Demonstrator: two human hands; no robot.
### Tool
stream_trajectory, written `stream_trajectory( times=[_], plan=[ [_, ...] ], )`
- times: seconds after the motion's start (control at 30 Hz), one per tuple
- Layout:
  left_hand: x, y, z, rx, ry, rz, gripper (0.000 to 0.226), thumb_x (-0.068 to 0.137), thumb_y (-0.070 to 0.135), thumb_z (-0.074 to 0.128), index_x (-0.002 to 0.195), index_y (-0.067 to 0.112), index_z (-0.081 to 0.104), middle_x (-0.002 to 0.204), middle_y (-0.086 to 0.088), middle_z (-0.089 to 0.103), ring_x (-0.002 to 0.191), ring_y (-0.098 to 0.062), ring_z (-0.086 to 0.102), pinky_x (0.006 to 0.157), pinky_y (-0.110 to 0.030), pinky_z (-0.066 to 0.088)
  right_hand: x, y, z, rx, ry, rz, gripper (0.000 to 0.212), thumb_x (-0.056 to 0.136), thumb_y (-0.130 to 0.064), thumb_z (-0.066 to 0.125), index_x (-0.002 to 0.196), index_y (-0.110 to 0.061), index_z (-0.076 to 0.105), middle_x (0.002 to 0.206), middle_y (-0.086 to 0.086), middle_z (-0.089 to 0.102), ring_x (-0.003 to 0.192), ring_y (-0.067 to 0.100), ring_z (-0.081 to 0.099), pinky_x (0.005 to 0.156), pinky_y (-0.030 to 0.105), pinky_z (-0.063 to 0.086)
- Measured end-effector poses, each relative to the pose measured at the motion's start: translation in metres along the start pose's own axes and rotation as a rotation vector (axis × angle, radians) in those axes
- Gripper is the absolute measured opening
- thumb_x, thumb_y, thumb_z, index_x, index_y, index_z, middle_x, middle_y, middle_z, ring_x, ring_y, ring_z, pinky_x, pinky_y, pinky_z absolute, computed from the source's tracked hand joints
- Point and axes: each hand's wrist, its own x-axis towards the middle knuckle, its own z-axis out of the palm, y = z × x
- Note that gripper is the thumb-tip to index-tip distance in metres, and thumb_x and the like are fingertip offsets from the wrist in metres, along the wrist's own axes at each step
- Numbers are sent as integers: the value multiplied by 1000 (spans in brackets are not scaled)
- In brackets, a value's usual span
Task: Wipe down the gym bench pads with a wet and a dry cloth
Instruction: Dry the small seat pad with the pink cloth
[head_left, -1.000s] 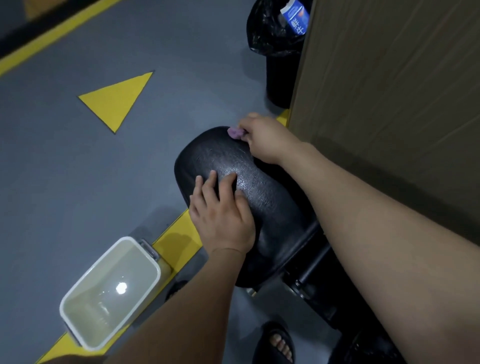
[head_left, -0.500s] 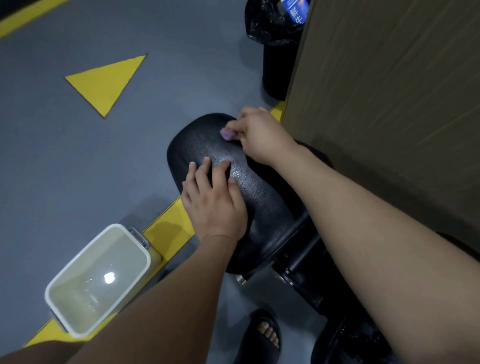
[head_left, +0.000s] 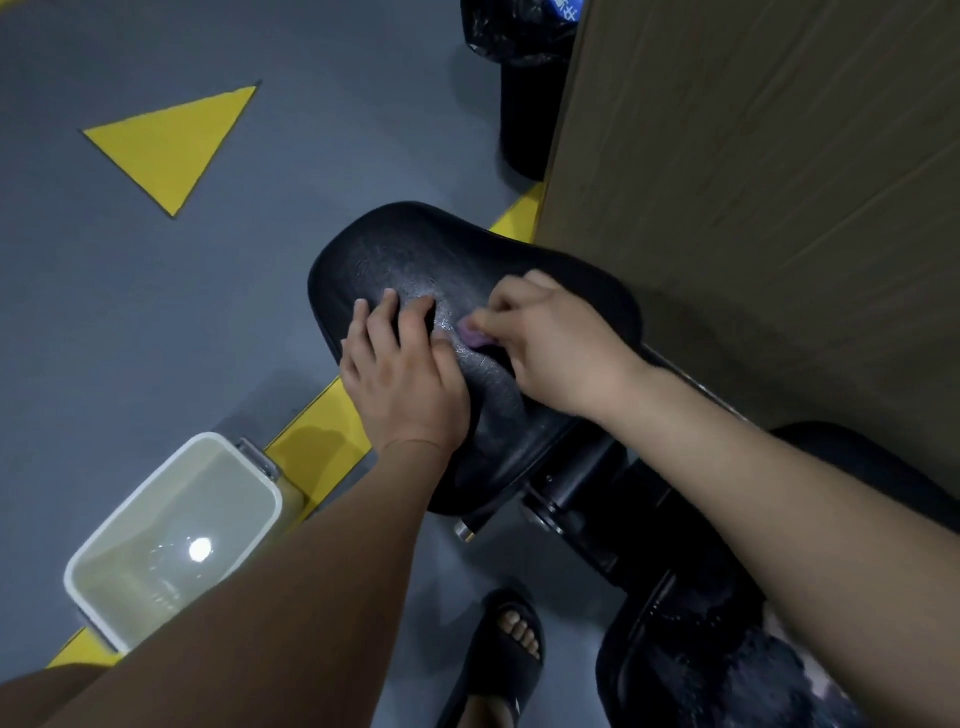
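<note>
My left hand (head_left: 400, 374) lies flat on the black bench pad (head_left: 415, 249), palm down, fingers straight and a little spread, thumb out toward my other hand. My right hand (head_left: 556, 348) sits just beside it on the same pad, fingers curled in around a small purple cloth (head_left: 475, 336). Only a bit of the cloth peeks out from under my fingertips, where it touches the pad's surface, and I cannot tell whether it is the wet one or the dry one. The textured pad shows a pale sheen (head_left: 441, 296) just ahead of my hands. The pad tilts on a dark metal frame (head_left: 571, 483) that runs back under my right forearm. To my right a wood-grain panel (head_left: 753, 182) stands close beside the pad. On the grey floor (head_left: 130, 312) to my left sits a white rectangular tub (head_left: 156, 519), a spot of light glinting inside, resting partly on a yellow floor stripe (head_left: 317, 431). Farther off there is a yellow triangle (head_left: 171, 140) painted on the floor, and a bin with a black bag (head_left: 514, 31) stands beyond the pad, by the panel's corner. Below, my foot in a black sandal (head_left: 511, 654) is planted near the frame.
</note>
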Motion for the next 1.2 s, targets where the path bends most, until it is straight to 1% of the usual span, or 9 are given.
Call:
stream_trajectory(
  times=[0.17, 0.4, 0.53, 0.6, 0.67, 0.77, 0.83, 1.03, 1.2],
  plan=[
    [0, -2, 1, -6, 19, -4, 40, 99, 37, 38, 134, 32, 56, 155, 1, 43, 150, -26, 25, 118, -53, 24, -19, -4, -8, 43, -50, -125, 26, 92, -8, 62, 108, -21, 76, 96, 0, 60, 85, 24, 51, 68, 37, 51],
    [-1, -1, 0, -16, 15, 5, 39, 99, 36, 39, 133, 31, 57, 155, 0, 43, 150, -27, 25, 117, -55, 25, 17, 17, 0, -69, 138, 118, 21, 89, -6, 64, 97, -22, 74, 88, 3, 57, 79, 23, 44, 66, 42, 53],
    [0, -1, 2, -18, 33, 9, 38, 97, 35, 42, 132, 30, 58, 153, -2, 45, 150, -29, 27, 117, -56, 26, -44, -20, -9, 64, -5, -92, 28, 96, -6, 53, 109, -18, 74, 94, 5, 58, 84, 24, 48, 71, 36, 47],
    [0, -1, 2, -23, 38, 14, 38, 97, 34, 42, 131, 29, 58, 153, -2, 46, 150, -29, 28, 117, -56, 26, -51, -17, -16, 81, -34, -127, 36, 104, -15, 39, 111, -19, 74, 96, 5, 58, 85, 25, 51, 74, 36, 49],
    [0, -1, 0, -23, 29, 13, 38, 98, 35, 41, 132, 29, 58, 154, -2, 45, 150, -28, 26, 118, -56, 25, -29, 6, -14, -2, 42, -68, 33, 103, -17, 43, 108, -23, 75, 94, 5, 59, 84, 28, 51, 72, 40, 51],
    [-1, -1, -2, -38, 22, 13, 39, 98, 35, 41, 133, 29, 58, 154, -2, 44, 151, -27, 25, 119, -55, 23, 9, 38, -9, -105, 186, 173, 27, 87, 0, 60, 97, -20, 76, 84, 8, 56, 77, 31, 49, 66, 45, 53],
    [-1, 0, -1, -46, 25, 14, 39, 98, 35, 41, 133, 29, 57, 154, -2, 44, 150, -27, 25, 118, -54, 23, 11, 28, -2, -84, 219, 237, 28, 83, 1, 59, 96, -17, 76, 84, 8, 56, 77, 30, 49, 64, 44, 53],
    [0, -4, 2, -27, 54, 23, 39, 97, 35, 42, 132, 28, 59, 153, -3, 46, 149, -29, 28, 117, -54, 25, -26, -7, -9, 15, 27, -82, 27, 96, -12, 55, 112, -19, 75, 96, 5, 60, 85, 25, 51, 70, 32, 47],
    [-1, -4, 2, -26, 53, 22, 39, 97, 34, 43, 133, 28, 58, 154, -2, 45, 149, -28, 27, 118, -52, 24, 31, 36, -5, -131, 149, 205, 27, 85, 1, 60, 97, -17, 76, 88, 10, 58, 82, 34, 52, 69, 44, 54]
  ],
)
